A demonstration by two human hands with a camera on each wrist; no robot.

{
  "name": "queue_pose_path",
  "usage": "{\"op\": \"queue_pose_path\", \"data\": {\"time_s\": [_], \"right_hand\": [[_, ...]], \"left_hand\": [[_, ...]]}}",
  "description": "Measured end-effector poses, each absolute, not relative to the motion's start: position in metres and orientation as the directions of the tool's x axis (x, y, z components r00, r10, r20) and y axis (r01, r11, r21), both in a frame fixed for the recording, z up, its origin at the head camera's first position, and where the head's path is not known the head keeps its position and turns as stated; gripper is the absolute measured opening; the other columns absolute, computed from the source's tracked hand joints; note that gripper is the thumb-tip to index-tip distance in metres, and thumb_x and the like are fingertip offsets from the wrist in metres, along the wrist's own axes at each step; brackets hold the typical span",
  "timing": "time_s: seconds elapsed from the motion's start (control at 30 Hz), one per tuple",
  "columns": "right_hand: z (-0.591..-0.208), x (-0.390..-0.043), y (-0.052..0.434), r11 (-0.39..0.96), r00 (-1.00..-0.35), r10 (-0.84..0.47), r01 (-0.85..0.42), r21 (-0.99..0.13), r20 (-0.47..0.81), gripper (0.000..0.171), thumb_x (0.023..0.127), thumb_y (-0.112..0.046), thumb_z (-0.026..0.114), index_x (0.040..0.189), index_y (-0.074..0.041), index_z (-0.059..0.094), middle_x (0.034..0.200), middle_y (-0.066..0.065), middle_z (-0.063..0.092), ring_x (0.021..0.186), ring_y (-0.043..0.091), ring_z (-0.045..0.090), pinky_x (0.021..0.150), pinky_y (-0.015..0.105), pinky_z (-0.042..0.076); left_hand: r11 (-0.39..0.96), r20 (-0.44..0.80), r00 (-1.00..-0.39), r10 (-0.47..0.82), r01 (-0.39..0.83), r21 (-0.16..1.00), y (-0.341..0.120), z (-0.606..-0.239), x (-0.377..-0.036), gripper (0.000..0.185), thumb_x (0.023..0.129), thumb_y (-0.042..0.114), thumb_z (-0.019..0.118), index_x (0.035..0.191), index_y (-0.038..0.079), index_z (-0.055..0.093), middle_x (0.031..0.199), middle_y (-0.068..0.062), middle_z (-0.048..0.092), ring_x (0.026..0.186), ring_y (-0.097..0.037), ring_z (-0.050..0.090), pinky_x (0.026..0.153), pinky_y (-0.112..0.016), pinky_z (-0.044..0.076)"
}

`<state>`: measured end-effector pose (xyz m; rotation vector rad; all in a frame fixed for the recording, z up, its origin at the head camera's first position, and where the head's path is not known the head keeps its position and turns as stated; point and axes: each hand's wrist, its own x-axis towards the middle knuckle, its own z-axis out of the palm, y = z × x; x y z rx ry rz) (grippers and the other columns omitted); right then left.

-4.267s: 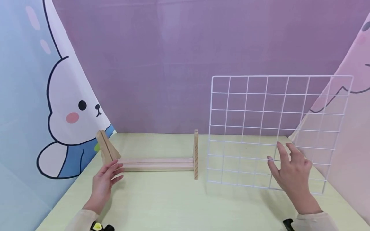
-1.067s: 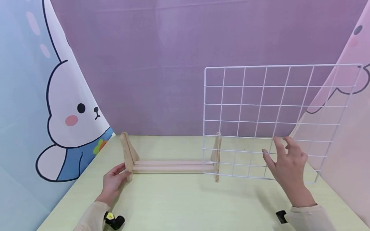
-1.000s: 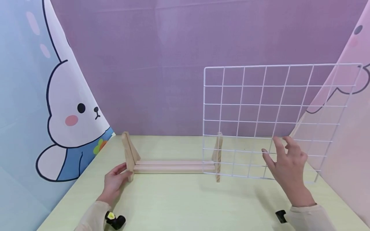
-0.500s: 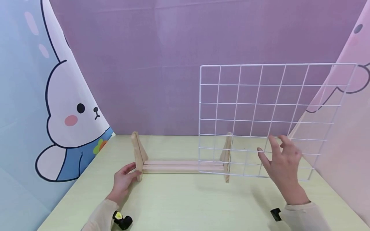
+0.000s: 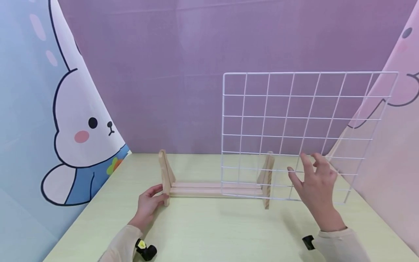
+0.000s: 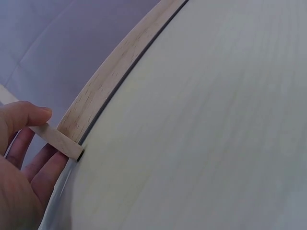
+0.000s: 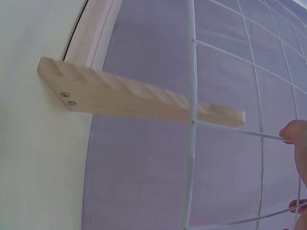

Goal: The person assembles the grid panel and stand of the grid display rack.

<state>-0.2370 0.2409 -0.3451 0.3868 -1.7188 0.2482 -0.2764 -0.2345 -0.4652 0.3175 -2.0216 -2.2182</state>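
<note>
- Wire grid panel is held up by the right hand, its fingers grasping the wires.
- I see it before the right end board of the wooden stand; touching or not, I cannot tell.
- Left hand pinches the left end board; the stand is on the table.

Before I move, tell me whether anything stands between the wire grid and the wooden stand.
Nothing visible stands between the wire grid and wooden stand; in the head view, the grid overlaps the stand's right upright.
</note>
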Motion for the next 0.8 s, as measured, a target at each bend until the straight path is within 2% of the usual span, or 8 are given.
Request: {"op": "queue_pose_path", "data": {"time_s": [0.2, 0.4, 0.63, 0.8], "right_hand": [[-0.346, -0.238, 0.238, 0.922, -0.152, -0.118, -0.383, 0.051, 0.981, 0.052, 0.099, -0.049, 0.049, 0.118, 0.000, 0.056, 0.115, 0.029, 0.048, 0.081, 0.042, 0.047, 0.056, 0.051, 0.024], [-0.346, -0.238, 0.235, 0.924, -0.162, -0.116, -0.381, 0.046, 0.980, 0.052, 0.098, -0.048, 0.050, 0.120, -0.001, 0.055, 0.116, 0.028, 0.047, 0.081, 0.043, 0.048, 0.056, 0.051, 0.025], [-0.345, -0.234, 0.229, 0.921, -0.188, -0.123, -0.386, 0.042, 0.974, 0.050, 0.097, -0.045, 0.051, 0.122, -0.002, 0.054, 0.118, 0.028, 0.046, 0.082, 0.043, 0.048, 0.055, 0.054, 0.027], [-0.343, -0.233, 0.223, 0.919, -0.183, -0.122, -0.392, 0.041, 0.975, 0.050, 0.097, -0.044, 0.052, 0.122, -0.001, 0.054, 0.117, 0.028, 0.046, 0.082, 0.042, 0.047, 0.056, 0.054, 0.028]], "left_hand": [[-0.097, -0.068, -0.975, -0.213, -0.048, 0.994, -0.222, -0.465, -0.277, 0.052, 0.079, -0.011, 0.073, 0.129, -0.007, 0.059, 0.124, -0.016, 0.063, 0.084, -0.012, 0.066, 0.071, -0.027, 0.059], [-0.101, -0.041, -0.979, -0.198, -0.021, 0.995, -0.210, -0.463, -0.277, 0.049, 0.076, -0.015, 0.072, 0.124, -0.009, 0.061, 0.115, -0.015, 0.067, 0.082, -0.014, 0.067, 0.069, -0.028, 0.060], [-0.109, -0.030, -0.984, -0.177, -0.011, 0.994, -0.200, -0.462, -0.275, 0.050, 0.075, -0.016, 0.071, 0.123, -0.010, 0.061, 0.115, -0.017, 0.067, 0.082, -0.016, 0.067, 0.070, -0.030, 0.061], [-0.116, -0.028, -0.984, -0.173, -0.008, 0.993, -0.194, -0.461, -0.274, 0.049, 0.074, -0.018, 0.071, 0.121, -0.011, 0.062, 0.111, -0.015, 0.068, 0.080, -0.017, 0.068, 0.069, -0.031, 0.061]]}}
